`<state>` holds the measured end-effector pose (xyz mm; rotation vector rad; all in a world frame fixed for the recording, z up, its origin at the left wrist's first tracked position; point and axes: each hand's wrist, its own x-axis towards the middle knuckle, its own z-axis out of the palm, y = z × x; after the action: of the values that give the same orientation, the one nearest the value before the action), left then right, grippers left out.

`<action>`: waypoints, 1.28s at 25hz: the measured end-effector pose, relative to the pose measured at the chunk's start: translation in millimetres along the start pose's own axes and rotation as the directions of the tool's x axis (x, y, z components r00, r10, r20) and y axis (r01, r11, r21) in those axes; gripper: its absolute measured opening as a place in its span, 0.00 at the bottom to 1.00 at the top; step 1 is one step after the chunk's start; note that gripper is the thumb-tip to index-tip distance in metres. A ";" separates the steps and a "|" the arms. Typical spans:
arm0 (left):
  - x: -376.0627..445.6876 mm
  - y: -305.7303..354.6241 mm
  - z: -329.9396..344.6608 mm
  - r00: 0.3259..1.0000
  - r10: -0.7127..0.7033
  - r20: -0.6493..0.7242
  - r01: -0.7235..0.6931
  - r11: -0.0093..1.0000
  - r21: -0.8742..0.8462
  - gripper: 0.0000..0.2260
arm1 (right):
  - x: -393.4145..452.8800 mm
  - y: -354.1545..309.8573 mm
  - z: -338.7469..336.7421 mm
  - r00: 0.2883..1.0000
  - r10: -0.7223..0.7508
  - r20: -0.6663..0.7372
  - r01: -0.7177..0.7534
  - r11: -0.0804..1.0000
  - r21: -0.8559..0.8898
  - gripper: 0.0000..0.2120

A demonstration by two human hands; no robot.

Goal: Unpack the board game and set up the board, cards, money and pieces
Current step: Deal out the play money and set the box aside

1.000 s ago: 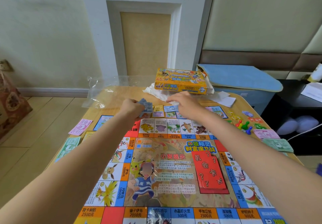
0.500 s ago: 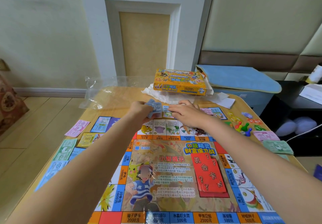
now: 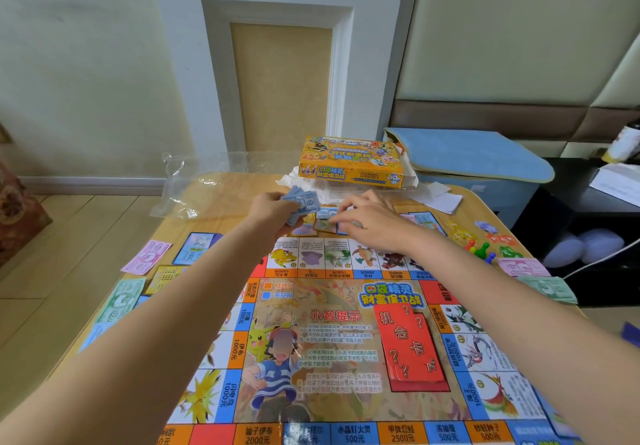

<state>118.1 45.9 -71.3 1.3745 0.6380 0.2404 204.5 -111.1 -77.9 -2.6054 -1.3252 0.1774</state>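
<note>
Right, head view, the only one I've got: my left hand is out past the far edge of the board, fingers curled round a fanned wad of blue notes, gripping them above the table. My right hand sits just beside it, palm down, fingertips resting on a single blue note that lies flat among the small cards along the board's far side. Whether those fingers are pinching it or only pressing, I can't tell from up here.

The wad lies just left of that flat note, near but not touching, its long axis running roughly across me, left to right. So the right hand is the nearer one to the laid note, the left the feeder. Both forearms are stretched straight out over the board, converging toward the orange game box beyond.

My judgement: I'm dealing blue money out, and the next note comes off the wad rightward.
</note>
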 end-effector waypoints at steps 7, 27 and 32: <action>4.9 0.2 27.5 0.999 -0.027 0.024 0.030 0.988 -0.152 0.14 | -9.3 2.8 1.6 0.997 -0.074 0.037 0.074 0.997 -0.013 0.16; 15.4 -0.9 50.4 0.983 -0.174 0.059 0.183 0.950 -0.251 0.07 | -7.3 36.4 -5.6 0.972 0.204 -0.117 -0.184 0.969 0.163 0.14; 14.5 -1.6 49.2 0.985 -0.161 0.060 0.170 0.962 -0.214 0.12 | -0.8 36.5 -2.9 0.957 0.225 -0.183 -0.193 0.965 0.176 0.13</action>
<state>156.6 12.1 -73.9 1.1061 0.6671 0.1421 233.2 -133.0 -84.0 -2.5471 -0.9278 0.0457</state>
